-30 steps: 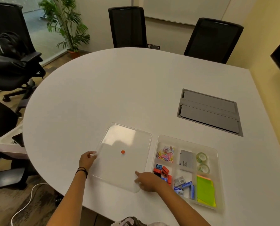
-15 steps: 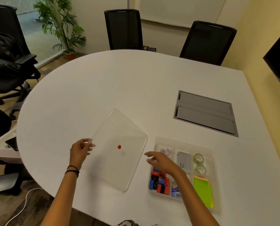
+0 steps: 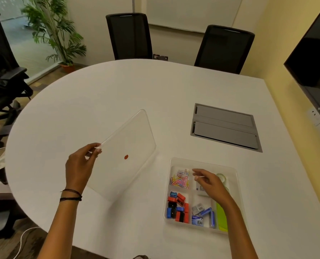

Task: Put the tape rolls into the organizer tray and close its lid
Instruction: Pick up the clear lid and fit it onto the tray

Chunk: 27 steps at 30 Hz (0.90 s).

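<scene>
The clear organizer tray (image 3: 235,173) sits on the white table near its front edge, on the right. Two clear tape rolls (image 3: 221,177) lie in its far right compartment, partly hidden by my right hand (image 3: 209,182). That hand hovers over the tray's middle with fingers apart and holds nothing. My left hand (image 3: 80,165) pinches the left edge of the clear lid (image 3: 129,146), which has a small red dot. The lid is lifted and tilted, left of the tray.
The tray also holds coloured paper clips (image 3: 180,180), red and blue sharpeners (image 3: 177,206), staple boxes (image 3: 202,214) and green sticky notes (image 3: 221,217). A grey cable hatch (image 3: 224,128) is set into the table behind the tray. Black chairs (image 3: 224,47) stand around.
My left hand has raised the lid off the table and tilted it. My right hand let go of the lid's near corner and moved right, over the tray.
</scene>
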Each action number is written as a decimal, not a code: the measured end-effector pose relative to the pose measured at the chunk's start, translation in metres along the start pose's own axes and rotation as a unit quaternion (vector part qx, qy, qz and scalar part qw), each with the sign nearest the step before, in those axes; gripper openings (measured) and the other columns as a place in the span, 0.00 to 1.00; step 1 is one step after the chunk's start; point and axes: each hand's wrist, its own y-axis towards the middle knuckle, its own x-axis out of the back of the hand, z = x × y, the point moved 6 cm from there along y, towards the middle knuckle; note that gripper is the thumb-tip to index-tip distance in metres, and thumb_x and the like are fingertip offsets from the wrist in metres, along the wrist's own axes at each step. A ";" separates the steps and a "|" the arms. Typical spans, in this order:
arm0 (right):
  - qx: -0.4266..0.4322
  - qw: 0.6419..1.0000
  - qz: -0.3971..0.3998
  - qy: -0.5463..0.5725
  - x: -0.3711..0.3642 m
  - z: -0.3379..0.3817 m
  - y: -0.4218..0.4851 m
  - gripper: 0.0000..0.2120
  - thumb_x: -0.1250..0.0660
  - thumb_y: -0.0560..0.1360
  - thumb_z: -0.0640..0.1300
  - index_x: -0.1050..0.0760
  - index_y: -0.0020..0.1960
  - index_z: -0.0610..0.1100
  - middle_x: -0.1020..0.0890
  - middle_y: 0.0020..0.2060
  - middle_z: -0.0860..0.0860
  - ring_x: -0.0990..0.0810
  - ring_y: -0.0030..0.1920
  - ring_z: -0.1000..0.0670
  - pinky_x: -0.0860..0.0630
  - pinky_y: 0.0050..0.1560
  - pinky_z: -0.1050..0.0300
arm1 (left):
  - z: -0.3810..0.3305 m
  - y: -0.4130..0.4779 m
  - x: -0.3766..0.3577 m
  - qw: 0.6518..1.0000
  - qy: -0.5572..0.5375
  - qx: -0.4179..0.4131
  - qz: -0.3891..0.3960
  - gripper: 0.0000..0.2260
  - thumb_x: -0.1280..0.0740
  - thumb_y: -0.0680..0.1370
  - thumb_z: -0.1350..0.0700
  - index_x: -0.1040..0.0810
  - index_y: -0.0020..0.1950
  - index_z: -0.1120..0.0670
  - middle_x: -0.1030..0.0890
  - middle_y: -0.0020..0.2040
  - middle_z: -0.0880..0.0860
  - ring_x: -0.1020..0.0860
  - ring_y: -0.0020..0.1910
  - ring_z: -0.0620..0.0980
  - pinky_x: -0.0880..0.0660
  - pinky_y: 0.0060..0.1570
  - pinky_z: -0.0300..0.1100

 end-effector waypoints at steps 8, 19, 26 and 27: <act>0.026 0.992 -0.114 0.037 0.045 0.008 -0.030 0.16 0.38 0.78 0.39 0.29 0.65 0.47 0.22 0.60 0.50 0.24 0.60 0.49 0.26 0.54 0.64 | -0.069 -0.001 0.018 0.992 -0.052 -0.112 0.009 0.10 0.29 0.72 0.56 0.18 0.52 0.55 0.16 0.46 0.51 0.20 0.43 0.44 0.26 0.43 0.30; 0.131 0.957 -0.214 0.143 0.084 0.023 -0.066 0.27 0.32 0.69 0.48 0.33 0.66 0.59 0.24 0.63 0.56 0.25 0.64 0.59 0.30 0.66 0.66 | -0.135 -0.018 -0.012 0.963 -0.171 -0.163 0.131 0.09 0.28 0.70 0.57 0.17 0.50 0.52 0.15 0.42 0.42 0.17 0.42 0.42 0.24 0.41 0.33; 0.118 0.934 -0.282 0.187 0.097 0.005 -0.078 0.29 0.30 0.67 0.46 0.32 0.65 0.60 0.17 0.50 0.54 0.19 0.53 0.60 0.26 0.55 0.74 | -0.141 -0.043 -0.051 0.939 -0.247 -0.121 0.206 0.09 0.29 0.70 0.56 0.17 0.49 0.51 0.14 0.41 0.43 0.16 0.40 0.44 0.22 0.39 0.34; 0.111 0.932 -0.286 0.195 0.099 0.002 -0.080 0.25 0.30 0.67 0.47 0.29 0.62 0.59 0.16 0.44 0.54 0.18 0.48 0.59 0.24 0.53 0.73 | -0.141 -0.044 -0.055 0.938 -0.252 -0.115 0.211 0.09 0.29 0.70 0.56 0.17 0.49 0.51 0.14 0.41 0.43 0.16 0.41 0.44 0.22 0.39 0.34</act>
